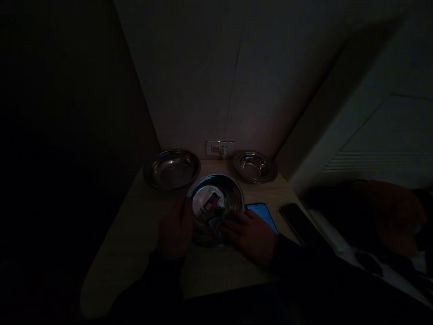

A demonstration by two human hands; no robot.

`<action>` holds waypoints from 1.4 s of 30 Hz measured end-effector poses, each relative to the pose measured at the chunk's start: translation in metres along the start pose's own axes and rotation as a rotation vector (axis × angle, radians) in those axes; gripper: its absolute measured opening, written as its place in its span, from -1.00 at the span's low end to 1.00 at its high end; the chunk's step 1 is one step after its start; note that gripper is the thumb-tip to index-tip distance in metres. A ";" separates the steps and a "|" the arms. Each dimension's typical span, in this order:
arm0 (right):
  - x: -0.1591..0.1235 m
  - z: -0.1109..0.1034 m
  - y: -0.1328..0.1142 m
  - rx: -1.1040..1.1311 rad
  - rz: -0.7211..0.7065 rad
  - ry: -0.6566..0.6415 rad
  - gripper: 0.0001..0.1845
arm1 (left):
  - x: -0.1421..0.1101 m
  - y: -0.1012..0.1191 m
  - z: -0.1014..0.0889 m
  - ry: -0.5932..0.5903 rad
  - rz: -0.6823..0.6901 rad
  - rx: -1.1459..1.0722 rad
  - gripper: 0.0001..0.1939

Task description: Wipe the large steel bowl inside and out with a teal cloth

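Note:
In dim light, a round steel bowl [233,192] sits on the wooden table in front of me. A label with dark and red print [212,201] shows on its bottom. My left hand [175,229] grips the bowl's left rim, thumb towards the inside. My right hand [248,234] is closed on a crumpled greyish cloth [216,225] and presses it against the near right inside of the bowl. The fingers partly cover the cloth, and its full shape is lost in shadow.
A wide steel bowl [172,169] stands back left, and smaller stacked steel bowls [255,167] back right. A lit phone [262,214] and a dark phone [297,219] lie on the table [128,243] at right. A wall socket [219,148] holds a plug.

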State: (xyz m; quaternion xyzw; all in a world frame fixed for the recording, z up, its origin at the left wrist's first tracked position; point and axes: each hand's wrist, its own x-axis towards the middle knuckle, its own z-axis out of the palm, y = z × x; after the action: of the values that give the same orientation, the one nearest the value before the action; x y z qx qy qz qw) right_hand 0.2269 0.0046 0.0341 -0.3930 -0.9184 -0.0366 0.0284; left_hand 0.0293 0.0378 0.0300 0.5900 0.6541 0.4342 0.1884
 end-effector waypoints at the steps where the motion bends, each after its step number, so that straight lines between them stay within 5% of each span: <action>1: 0.003 0.002 -0.002 -0.004 0.004 0.025 -0.71 | 0.002 0.005 -0.001 -0.011 0.023 0.009 -0.60; 9: 0.026 0.032 -0.034 0.021 0.045 0.340 -0.73 | 0.017 0.034 -0.020 -0.063 0.051 0.139 -0.60; 14: 0.025 0.029 -0.027 0.063 0.089 0.344 -0.70 | 0.003 0.012 -0.012 -0.096 0.011 -0.138 -0.56; 19: 0.036 0.030 -0.043 0.068 0.138 0.355 -0.76 | -0.014 -0.017 0.003 0.049 -0.221 -0.151 -0.52; 24: 0.043 0.032 -0.053 0.107 0.174 0.393 -0.71 | -0.019 -0.025 0.007 0.148 -0.144 -0.175 -0.52; 32: 0.045 0.025 -0.055 0.298 0.108 0.266 -0.54 | -0.016 -0.031 0.009 0.178 -0.244 -0.078 -0.58; 39: 0.028 0.004 -0.009 0.071 0.155 0.014 -0.77 | -0.020 -0.028 0.015 0.224 -0.115 -0.035 -0.62; 42: 0.035 0.003 -0.016 0.106 0.157 0.009 -0.79 | -0.019 -0.026 0.018 0.231 -0.090 -0.039 -0.61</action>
State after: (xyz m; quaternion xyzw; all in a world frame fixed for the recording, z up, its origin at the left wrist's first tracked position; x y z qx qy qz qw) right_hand 0.1910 0.0193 0.0329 -0.4613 -0.8854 0.0128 0.0560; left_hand 0.0313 0.0284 -0.0059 0.5021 0.6887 0.5031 0.1427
